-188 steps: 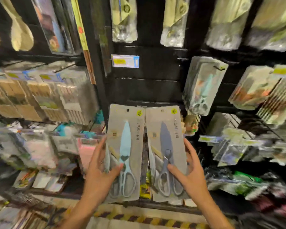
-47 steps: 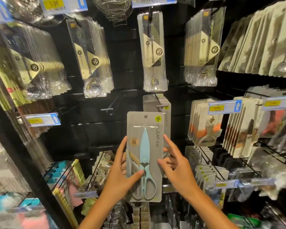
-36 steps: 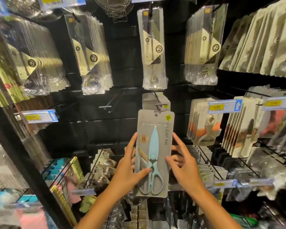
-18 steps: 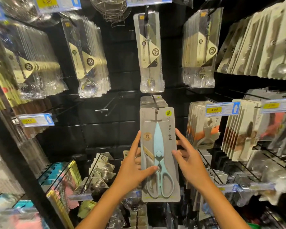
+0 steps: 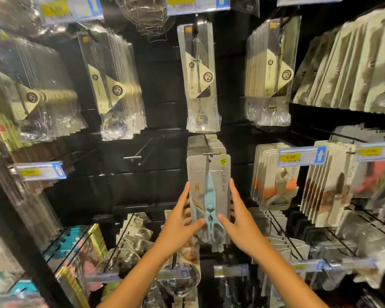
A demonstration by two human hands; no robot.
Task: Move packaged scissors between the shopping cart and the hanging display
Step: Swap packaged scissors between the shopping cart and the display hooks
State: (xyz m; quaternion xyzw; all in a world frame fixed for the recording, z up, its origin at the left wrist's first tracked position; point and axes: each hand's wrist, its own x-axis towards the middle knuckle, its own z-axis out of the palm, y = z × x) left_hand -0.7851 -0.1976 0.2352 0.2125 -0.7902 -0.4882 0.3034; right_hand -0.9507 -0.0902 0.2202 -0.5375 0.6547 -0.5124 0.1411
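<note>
A: Position of the scissors pack point(image 5: 209, 196)?

B: Grey card, hung upright on the display hook point(image 5: 211, 154) at centre of the black slat wall point(image 5: 160, 103). The hook's tip shows at the card's top edge. More grey cards point(image 5: 206, 144) of the same kind sit behind it on the same hook.

A: Contents and print?

B: Pale blue scissors point(image 5: 210, 210), blades pointing up, handles down. Yellow round logo point(image 5: 222, 161) at top right. Vertical lettering down the right side reads "LEAF", followed by characters too small to make out. Small tan sticker point(image 5: 197, 187) at left, unreadable.

A: Hands?

B: Left hand point(image 5: 179, 225) grasps the pack's left edge, thumb across the front near the scissor handles, fingers extended up the side and partly behind. Right hand point(image 5: 239, 221) grasps the right edge in mirror fashion, thumb on the front, index finger straight up along the card.

A: Other legible writing?

B: Price tag point(image 5: 301, 155) to the right, blue frame with yellow field, reads "4.00", with a white up arrow at its end. Tag point(image 5: 197, 2) at top centre is cut off; its digits look like "4.00" but I cannot confirm. Tag at left point(image 5: 39, 172) is blurred.

A: Neighbouring stock?

B: Clear sleeve with a ladle point(image 5: 199, 78) directly above. Bare double hook point(image 5: 140, 153) to the left of the pack.
</note>
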